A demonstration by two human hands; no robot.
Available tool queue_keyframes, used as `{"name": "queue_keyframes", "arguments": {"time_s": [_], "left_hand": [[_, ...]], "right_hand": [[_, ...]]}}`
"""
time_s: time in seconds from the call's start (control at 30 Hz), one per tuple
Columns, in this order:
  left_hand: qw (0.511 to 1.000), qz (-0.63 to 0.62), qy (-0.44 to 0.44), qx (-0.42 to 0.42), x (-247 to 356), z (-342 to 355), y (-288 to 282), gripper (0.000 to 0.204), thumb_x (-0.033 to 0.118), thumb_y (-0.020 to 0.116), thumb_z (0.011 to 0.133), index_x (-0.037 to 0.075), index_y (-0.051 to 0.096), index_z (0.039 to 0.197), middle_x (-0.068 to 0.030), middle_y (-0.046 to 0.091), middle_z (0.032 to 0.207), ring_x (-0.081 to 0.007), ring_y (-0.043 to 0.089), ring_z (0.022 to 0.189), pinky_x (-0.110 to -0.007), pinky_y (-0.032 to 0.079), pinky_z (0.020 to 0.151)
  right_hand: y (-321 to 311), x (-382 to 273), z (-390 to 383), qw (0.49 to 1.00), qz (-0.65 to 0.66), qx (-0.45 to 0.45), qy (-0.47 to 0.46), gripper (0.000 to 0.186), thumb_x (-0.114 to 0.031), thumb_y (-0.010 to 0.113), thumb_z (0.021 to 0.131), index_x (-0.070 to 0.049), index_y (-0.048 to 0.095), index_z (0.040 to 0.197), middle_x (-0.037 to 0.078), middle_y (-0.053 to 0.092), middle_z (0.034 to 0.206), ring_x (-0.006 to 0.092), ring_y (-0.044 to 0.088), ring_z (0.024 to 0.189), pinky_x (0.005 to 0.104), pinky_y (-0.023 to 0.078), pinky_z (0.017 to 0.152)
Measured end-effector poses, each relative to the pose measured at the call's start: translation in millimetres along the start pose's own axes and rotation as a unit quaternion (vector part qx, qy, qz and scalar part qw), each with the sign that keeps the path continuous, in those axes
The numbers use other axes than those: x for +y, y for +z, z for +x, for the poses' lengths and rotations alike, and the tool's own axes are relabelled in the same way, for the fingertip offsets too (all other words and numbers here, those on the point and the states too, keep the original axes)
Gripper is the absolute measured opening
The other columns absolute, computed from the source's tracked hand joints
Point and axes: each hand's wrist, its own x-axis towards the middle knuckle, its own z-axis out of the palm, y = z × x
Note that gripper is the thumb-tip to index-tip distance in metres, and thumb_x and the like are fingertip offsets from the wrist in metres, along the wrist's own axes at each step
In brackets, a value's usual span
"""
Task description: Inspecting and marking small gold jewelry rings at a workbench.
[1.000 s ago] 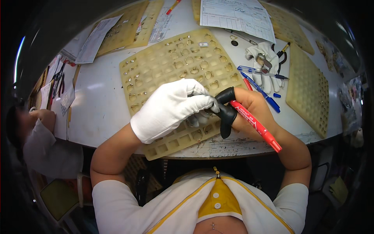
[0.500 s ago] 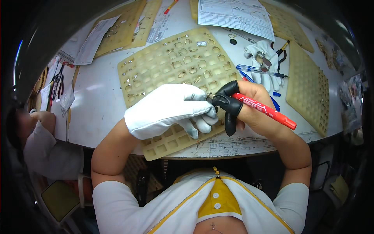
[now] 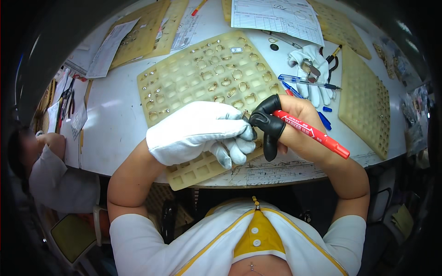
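My left hand (image 3: 200,131), in a white glove, is closed in a pinch on a small ring (image 3: 246,113), mostly hidden by the fingertips. Black finger cots cover some fingers of my right hand (image 3: 276,124), which meet the left fingertips at the ring. A red marker (image 3: 311,132) lies tucked in that right hand, its capped-looking end pointing down to the right. Below both hands is a pale yellow tray (image 3: 177,92) of square pockets, many with gold-coloured rings set in them. A small white tag (image 3: 236,50) sits among the rings near the far edge.
On the right lie a blue pen (image 3: 304,82), a spare white glove (image 3: 315,89), pliers (image 3: 335,55) and another ring tray (image 3: 363,106). Papers (image 3: 278,20) and more trays (image 3: 138,37) fill the far side. Another person's arm (image 3: 54,142) rests at the left edge.
The gloved left fingers have shifted slightly and closed further over the ring, now less visible. The right hand and marker have barely moved; the whole view has shifted a little.
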Motion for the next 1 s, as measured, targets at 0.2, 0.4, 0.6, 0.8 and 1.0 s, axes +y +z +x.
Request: {"name": "queue_keyframes", "arguments": {"time_s": [0.2,0.4,0.6,0.8,1.0], "left_hand": [[1.000,-0.007,0.003,-0.001,-2.2,0.7,0.2,0.025,0.023,0.059,0.089,-0.002,0.059,0.093,-0.0132,0.065,0.085,-0.0206,0.066,0.071,-0.027,0.053,0.059],[1.000,-0.009,0.001,0.001,-1.2,0.3,1.4,0.024,0.021,0.059,0.089,-0.002,0.059,0.094,-0.0136,0.065,0.087,-0.0214,0.066,0.071,-0.027,0.053,0.060],[0.992,0.090,0.027,0.082,3.7,-1.8,7.7,0.023,0.019,0.059,0.088,-0.003,0.059,0.092,-0.0115,0.065,0.079,-0.0170,0.063,0.066,-0.028,0.052,0.060],[0.914,0.327,0.087,0.223,6.4,-3.5,23.8,0.027,0.027,0.066,0.081,0.000,0.065,0.083,-0.0059,0.063,0.071,-0.0105,0.060,0.065,-0.025,0.046,0.059],[0.846,0.438,0.161,0.257,-2.2,-1.2,27.0,0.031,0.033,0.066,0.079,0.001,0.065,0.081,-0.0143,0.060,0.073,-0.0259,0.059,0.065,-0.033,0.047,0.062]], "right_hand": [[1.8,1.5,-3.5,0.999,0.026,-0.025,-0.026,0.017,0.005,0.054,0.078,0.004,0.056,0.095,0.005,0.060,0.078,0.0084,0.057,0.064,0.0238,0.049,0.056],[1.8,1.9,-3.3,0.999,0.017,-0.023,-0.033,0.018,0.006,0.052,0.077,0.003,0.056,0.095,0.004,0.060,0.078,0.0081,0.057,0.065,0.0234,0.050,0.056],[1.1,6.1,-0.1,0.999,0.001,0.013,-0.052,0.023,0.007,0.051,0.073,0.002,0.058,0.094,0.000,0.057,0.073,0.0044,0.051,0.061,0.0208,0.043,0.053],[1.6,22.0,6.4,0.980,-0.124,0.051,-0.144,0.024,0.006,0.055,0.070,0.002,0.060,0.093,-0.001,0.055,0.065,0.0033,0.047,0.058,0.0213,0.040,0.051],[2.4,21.6,7.0,0.995,-0.039,0.018,-0.089,0.022,0.006,0.050,0.075,0.003,0.060,0.094,0.000,0.057,0.070,0.0039,0.050,0.059,0.0207,0.042,0.052]]}}
